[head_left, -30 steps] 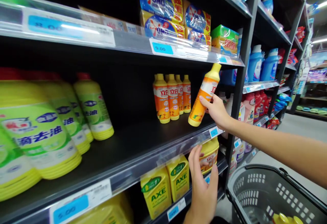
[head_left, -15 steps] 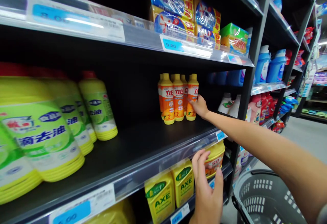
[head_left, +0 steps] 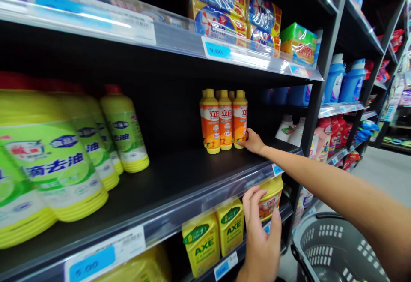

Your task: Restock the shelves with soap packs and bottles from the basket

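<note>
My right hand [head_left: 253, 141] reaches across the middle shelf [head_left: 180, 175] and rests its fingers on the base of the rightmost orange detergent bottle [head_left: 240, 118]. That bottle stands upright in a small group of orange bottles [head_left: 218, 119] with yellow caps. My left hand [head_left: 261, 235] hovers low in front of the lower shelf, fingers spread, near a yellow jug [head_left: 270, 194] and the yellow AXE bottles [head_left: 231, 224]. It holds nothing.
Large green-yellow detergent bottles [head_left: 125, 130] fill the shelf's left side. OMO soap packs [head_left: 224, 3] sit on the upper shelf. A grey shopping basket [head_left: 334, 252] hangs at lower right. Blue jugs [head_left: 346, 80] stand on the neighbouring rack; an aisle opens to the right.
My right hand carried the tilted orange bottle from the shelf's front into the group and stood it upright. The hand has slid down to its base. My left hand barely moved.
</note>
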The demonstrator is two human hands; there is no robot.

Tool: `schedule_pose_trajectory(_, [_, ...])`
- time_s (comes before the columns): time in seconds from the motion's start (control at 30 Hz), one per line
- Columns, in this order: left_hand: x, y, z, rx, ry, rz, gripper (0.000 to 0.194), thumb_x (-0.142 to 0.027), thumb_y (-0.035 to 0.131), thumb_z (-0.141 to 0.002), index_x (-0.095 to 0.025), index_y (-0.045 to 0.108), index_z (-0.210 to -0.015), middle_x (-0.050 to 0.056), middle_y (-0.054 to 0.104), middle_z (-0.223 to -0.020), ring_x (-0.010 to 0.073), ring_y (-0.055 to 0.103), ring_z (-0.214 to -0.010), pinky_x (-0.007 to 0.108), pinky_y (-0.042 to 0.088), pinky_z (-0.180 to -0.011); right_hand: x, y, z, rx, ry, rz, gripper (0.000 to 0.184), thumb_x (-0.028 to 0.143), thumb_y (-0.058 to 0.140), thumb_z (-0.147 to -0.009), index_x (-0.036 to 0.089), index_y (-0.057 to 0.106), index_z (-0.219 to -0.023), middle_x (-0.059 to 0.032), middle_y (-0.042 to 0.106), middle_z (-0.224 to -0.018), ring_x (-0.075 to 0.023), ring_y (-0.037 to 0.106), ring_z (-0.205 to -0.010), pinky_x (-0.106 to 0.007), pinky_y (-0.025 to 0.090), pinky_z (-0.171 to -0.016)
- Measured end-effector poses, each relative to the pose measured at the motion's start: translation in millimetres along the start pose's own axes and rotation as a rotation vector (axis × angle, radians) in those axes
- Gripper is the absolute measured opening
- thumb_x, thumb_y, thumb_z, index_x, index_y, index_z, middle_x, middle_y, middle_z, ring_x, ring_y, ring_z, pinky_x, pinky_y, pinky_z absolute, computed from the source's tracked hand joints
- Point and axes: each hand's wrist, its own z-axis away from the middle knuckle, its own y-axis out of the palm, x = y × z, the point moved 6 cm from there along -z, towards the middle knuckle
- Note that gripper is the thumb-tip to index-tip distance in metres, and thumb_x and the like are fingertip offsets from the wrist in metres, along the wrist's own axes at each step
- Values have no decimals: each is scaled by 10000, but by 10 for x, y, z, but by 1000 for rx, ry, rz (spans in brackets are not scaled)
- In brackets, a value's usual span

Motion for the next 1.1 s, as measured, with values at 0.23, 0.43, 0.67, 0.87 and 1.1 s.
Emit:
schedule_pose_trajectory(0.23, [71, -14, 2, 16, -36, 1, 328, -414, 540, -990, -282, 557, -1289, 115, 435, -1459, 259, 480, -1319, 401, 471, -1035, -24, 23, -50, 36, 35, 110, 443, 221, 848, -740, 183, 614, -1114, -60, 741, -1073, -206, 717, -1010, -320, 551, -928])
schedule_pose_trajectory(0.43, [75, 7, 2, 55, -54, 3, 318, -414, 526, -997, -297, 524, -1293, 98, 409, -1463, 253, 436, -1341, 442, 420, -1085, -42, 58, -92, 56, 48, 180, 515, 234, 865, -722, 209, 613, -1170, -47, 748, -1113, -209, 721, -1029, -306, 548, -935])
schedule_pose_trajectory(0.67, [92, 7, -5, 41, -52, -15, 332, -416, 536, -990, -277, 539, -1291, 115, 431, -1453, 259, 461, -1328, 422, 444, -1063, -4, 78, -128, 70, 24, 213, 488, 275, 884, -702, 213, 646, -1123, -65, 753, -1146, -250, 715, -1083, -339, 550, -949])
schedule_pose_trajectory(0.87, [68, -7, 5, 32, -29, -22, 320, -397, 533, -992, -261, 553, -1281, 129, 451, -1435, 262, 481, -1316, 413, 464, -1046, 21, 101, -138, 54, 23, 217, 490, 323, 908, -677, 228, 646, -1079, -65, 758, -1117, -262, 713, -1088, -319, 548, -926])
schedule_pose_trajectory(1.1, [48, -3, 3, 42, -29, -13, 313, -395, 532, -994, -278, 540, -1284, 113, 447, -1439, 250, 475, -1314, 410, 449, -1062, 59, 106, -137, 51, 38, 226, 482, 344, 913, -665, 214, 650, -1047, -88, 756, -1119, -289, 707, -1113, -324, 547, -922])
